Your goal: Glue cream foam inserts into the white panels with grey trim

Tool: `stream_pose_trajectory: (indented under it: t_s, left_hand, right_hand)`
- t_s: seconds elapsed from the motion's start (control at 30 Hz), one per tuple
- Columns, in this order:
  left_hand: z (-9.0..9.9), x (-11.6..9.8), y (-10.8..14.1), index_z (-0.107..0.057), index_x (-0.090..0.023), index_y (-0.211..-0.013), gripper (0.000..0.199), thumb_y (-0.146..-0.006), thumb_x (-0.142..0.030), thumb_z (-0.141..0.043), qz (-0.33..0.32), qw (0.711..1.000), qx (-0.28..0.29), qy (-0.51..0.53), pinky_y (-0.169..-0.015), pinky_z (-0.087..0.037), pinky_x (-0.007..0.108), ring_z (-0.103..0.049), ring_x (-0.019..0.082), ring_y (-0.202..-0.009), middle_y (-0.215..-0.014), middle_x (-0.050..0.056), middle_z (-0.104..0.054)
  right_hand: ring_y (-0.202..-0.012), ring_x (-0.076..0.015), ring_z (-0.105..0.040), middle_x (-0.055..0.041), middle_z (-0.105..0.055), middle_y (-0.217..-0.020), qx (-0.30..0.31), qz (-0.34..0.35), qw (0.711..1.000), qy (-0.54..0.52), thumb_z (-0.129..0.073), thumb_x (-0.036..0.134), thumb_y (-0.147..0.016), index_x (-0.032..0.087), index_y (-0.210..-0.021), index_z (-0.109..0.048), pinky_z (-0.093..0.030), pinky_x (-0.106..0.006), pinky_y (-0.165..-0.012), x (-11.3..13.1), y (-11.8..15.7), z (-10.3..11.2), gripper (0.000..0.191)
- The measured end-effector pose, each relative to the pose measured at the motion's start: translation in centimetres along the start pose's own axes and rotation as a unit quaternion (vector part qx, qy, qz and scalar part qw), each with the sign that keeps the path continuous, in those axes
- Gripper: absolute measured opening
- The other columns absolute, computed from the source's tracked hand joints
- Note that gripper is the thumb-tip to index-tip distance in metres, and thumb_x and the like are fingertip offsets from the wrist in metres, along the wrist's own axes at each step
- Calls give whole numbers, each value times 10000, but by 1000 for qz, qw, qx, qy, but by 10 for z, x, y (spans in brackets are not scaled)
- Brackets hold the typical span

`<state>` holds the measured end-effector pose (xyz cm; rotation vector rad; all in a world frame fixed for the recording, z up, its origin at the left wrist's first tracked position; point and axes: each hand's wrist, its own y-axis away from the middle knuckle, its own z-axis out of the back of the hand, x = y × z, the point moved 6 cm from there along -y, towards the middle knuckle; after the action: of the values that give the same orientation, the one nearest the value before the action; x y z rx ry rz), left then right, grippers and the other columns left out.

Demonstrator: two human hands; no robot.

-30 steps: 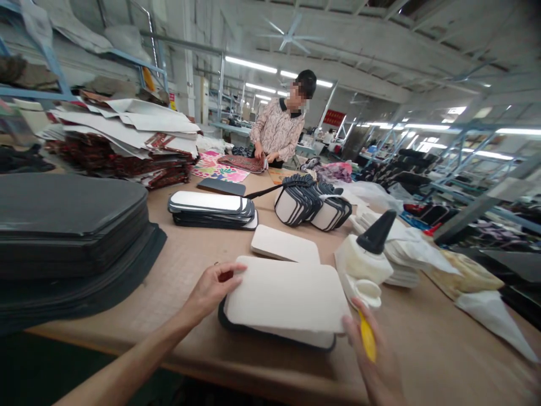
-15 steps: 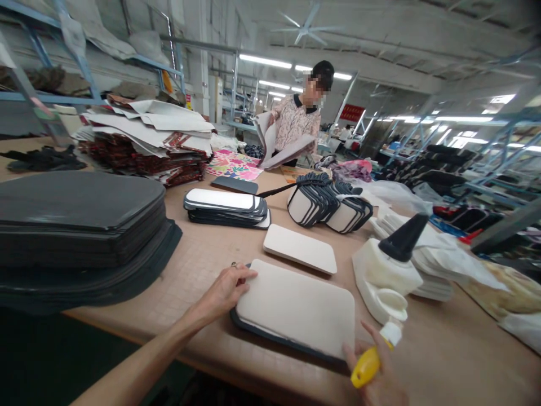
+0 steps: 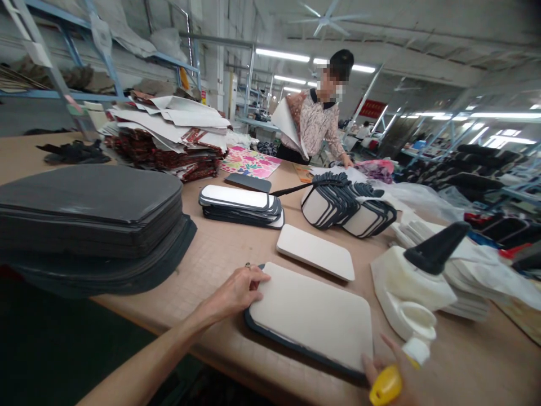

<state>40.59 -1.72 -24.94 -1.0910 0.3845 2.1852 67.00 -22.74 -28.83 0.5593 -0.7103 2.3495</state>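
Note:
A cream rounded panel (image 3: pixel 313 316) lies on a dark grey backing piece (image 3: pixel 270 337) that shows along its near and left edges. My left hand (image 3: pixel 243 290) rests on the panel's far left corner, thumb and fingers pinching the edge. My right hand (image 3: pixel 399 366) is at the near right corner, its fingertips touching the panel. It also holds a yellow-handled brush (image 3: pixel 386 384) with a white head. Just beyond lies a smaller cream panel (image 3: pixel 315 252). To the right stands a white glue bottle (image 3: pixel 408 279) with a black cone top and a small cup.
Dark sheets are stacked high (image 3: pixel 91 194) at left. Behind are a pile of white-trimmed dark pieces (image 3: pixel 240 202), a tied bundle of similar pieces (image 3: pixel 346 206) and a heap of white and patterned sheets (image 3: pixel 169 127). A co-worker (image 3: pixel 319 121) stands across the table holding a sheet.
The view has swung left, shifting everything rightward in the picture. My hands keep to the same panel corners. The co-worker has raised one sheet and put a hand down on the table.

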Motion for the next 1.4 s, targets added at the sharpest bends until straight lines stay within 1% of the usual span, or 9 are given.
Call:
stream_pose_trajectory:
  t_s: [0.1,0.3,0.67,0.87,0.97,1.03,1.13,1.27,1.4]
  left_hand:
    - [-3,0,0,-656,-173,-1025,398,-645,-70,-598,-16,1000,2,-17,-718,-428,245,-535,139,-732,-818,5,-566]
    - [-6,8,-11,-646,-171,-1049,408,-655,-98,-568,-13,999,18,-31,-718,-423,263,-544,144,-714,-801,6,-562]
    - [-5,5,-16,-657,-169,-1019,377,-657,-195,-552,3,999,45,-20,-725,-441,280,-558,159,-710,-803,10,-559]
    - [-6,0,-13,-654,-187,-977,326,-675,-168,-531,-7,994,37,-101,-782,-446,319,-557,188,-803,-950,45,-572]
    - [-6,-18,-5,-619,-208,-1019,411,-641,-88,-513,-75,976,-24,-204,-939,-352,441,-426,288,-1108,-1196,83,-499]
    - [-16,-36,1,-584,-233,-1059,525,-594,-13,-479,-148,961,16,-234,-982,-310,450,-350,287,-1188,-1257,64,-469]
    - [-35,-60,4,-584,-225,-981,439,-642,10,-432,-200,946,120,-226,-916,-390,332,-466,205,-1056,-1110,38,-562]
    - [-43,-70,-11,-585,-176,-922,219,-776,-124,-430,-145,937,64,-313,-829,-428,421,-521,242,-885,-940,88,-595]
    - [-60,-69,-15,-497,-158,-1148,421,-730,-108,-481,-196,921,67,-331,-929,-384,431,-482,278,-1065,-1145,111,-553]
  right_hand:
    - [-657,-263,-618,-67,-656,-713,-5,-1,1000,7,-533,523,-708,207,-1137,-569,-455,-383,-652,0,-3,2,534]
    - [-676,-212,-636,-30,-672,-702,79,-52,990,-105,-529,505,-721,165,-1142,-511,-480,-317,-664,-1,-15,3,542]
    - [-607,-176,-631,2,-661,-665,113,3,989,-94,-523,409,-744,157,-1111,-498,-470,-289,-624,-2,-20,0,446]
    - [-641,-224,-623,-16,-656,-671,37,39,999,9,-500,392,-765,198,-1075,-527,-439,-355,-647,-1,-15,1,367]
    - [-741,-278,-614,-81,-667,-791,-25,98,991,90,-475,403,-798,187,-1072,-535,-415,-405,-680,8,-8,1,354]
    - [-887,-308,-594,-134,-652,-963,-58,157,979,112,-400,348,-845,187,-1092,-538,-397,-438,-732,14,-3,-2,326]
    - [-978,-289,-577,-144,-619,-1089,-75,233,963,110,-316,222,-870,212,-1073,-570,-369,-455,-806,17,1,-8,325]
    - [-901,-265,-618,-115,-655,-1034,-70,271,954,112,-387,200,-835,228,-1019,-609,-393,-447,-810,12,-6,-8,290]
    - [-891,-273,-632,-89,-678,-964,-108,283,949,86,-475,223,-821,245,-899,-650,-438,-449,-811,34,-15,-20,193]
